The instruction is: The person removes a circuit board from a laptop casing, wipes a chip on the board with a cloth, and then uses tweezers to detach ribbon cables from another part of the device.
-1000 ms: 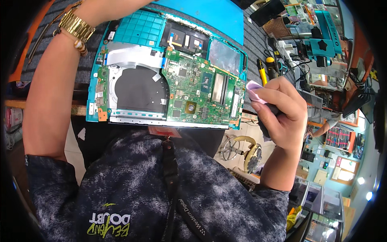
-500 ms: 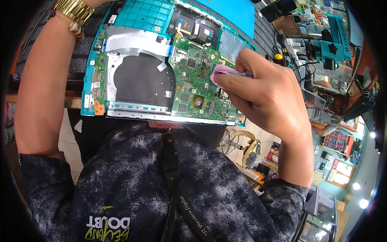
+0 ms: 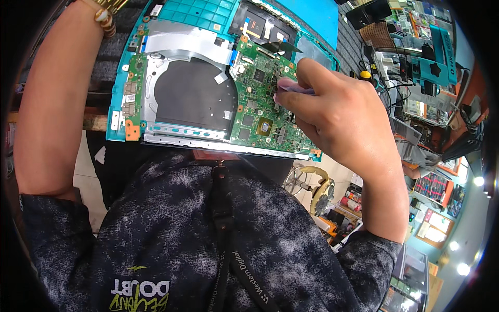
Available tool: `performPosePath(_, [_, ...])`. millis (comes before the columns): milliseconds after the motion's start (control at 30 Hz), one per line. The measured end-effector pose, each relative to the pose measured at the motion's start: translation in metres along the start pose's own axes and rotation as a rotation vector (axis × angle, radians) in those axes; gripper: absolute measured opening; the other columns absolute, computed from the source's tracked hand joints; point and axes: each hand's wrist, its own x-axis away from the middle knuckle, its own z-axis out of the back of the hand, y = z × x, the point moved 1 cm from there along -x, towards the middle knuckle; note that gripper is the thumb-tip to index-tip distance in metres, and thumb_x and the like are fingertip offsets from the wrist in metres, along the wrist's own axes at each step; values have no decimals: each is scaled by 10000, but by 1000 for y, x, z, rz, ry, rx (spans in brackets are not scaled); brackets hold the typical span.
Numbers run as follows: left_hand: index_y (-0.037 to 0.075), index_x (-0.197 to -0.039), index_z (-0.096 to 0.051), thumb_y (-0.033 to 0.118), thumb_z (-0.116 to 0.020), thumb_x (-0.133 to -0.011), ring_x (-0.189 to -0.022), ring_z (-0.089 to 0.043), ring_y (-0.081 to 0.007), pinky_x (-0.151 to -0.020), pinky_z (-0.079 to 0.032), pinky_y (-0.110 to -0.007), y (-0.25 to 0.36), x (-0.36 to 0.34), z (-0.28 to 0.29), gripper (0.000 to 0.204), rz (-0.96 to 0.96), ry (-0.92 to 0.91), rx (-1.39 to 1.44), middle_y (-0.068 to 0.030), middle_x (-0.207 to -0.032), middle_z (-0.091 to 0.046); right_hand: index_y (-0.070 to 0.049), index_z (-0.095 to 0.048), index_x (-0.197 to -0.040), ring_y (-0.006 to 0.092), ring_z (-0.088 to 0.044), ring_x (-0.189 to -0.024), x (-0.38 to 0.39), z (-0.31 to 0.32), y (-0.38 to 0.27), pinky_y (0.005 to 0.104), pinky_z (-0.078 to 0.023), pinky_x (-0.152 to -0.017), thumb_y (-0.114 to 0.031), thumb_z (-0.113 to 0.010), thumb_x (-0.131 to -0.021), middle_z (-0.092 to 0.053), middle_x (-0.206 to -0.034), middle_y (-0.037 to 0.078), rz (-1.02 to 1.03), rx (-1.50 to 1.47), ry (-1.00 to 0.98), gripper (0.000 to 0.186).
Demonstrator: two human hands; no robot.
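An opened teal laptop chassis point(image 3: 117, 106) lies over the table's near edge, its green motherboard point(image 3: 249, 112) bare on the right side. My right hand point(image 3: 343, 112) pinches a small crumpled pink-purple cloth point(image 3: 287, 87) between thumb and fingers. The cloth rests against the board's upper right area, and my fingers hide what lies beneath it. Below and left of the cloth is a square chip point(image 3: 265, 127) with a shiny centre. My left forearm point(image 3: 54, 99) reaches up past the chassis's left side; the left hand is beyond the upper edge of the picture.
A dark ribbed mat point(image 3: 104, 60) covers the table under the chassis. Right of it stand a woven basket point(image 3: 375, 34), a yellow knob point(image 3: 365, 75), loose cables and a teal bench device point(image 3: 442, 57). A stool with a yellowish rim point(image 3: 322, 190) is on the floor below.
The chassis has shifted a little to the right and tilted. My left wrist has gone further up, out of the picture. My right hand keeps the cloth on the board, slightly moved.
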Motion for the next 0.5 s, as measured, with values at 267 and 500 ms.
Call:
performPosePath(267, [-53,-1028,-870,224,-817,-1039,-684,-705,-160,-668,-573,-375,-5,-4,0,282,16,-37,74,-130,-775,-797,-175,-849,-1111,297,-760,-877,-2,3,1,472,-592,-693,-103,-894,-914,-635,-1027,64,2,-7,-11,215])
performPosePath(500, [-47,-1025,-880,229,-812,-1045,-675,-702,-158,-668,-578,-376,-16,-6,-3,284,55,-65,112,-125,-774,-803,-168,-857,-1102,311,-746,-819,-2,2,-2,482,-575,-672,-132,-879,-970,-620,-990,75,-20,27,-34,138])
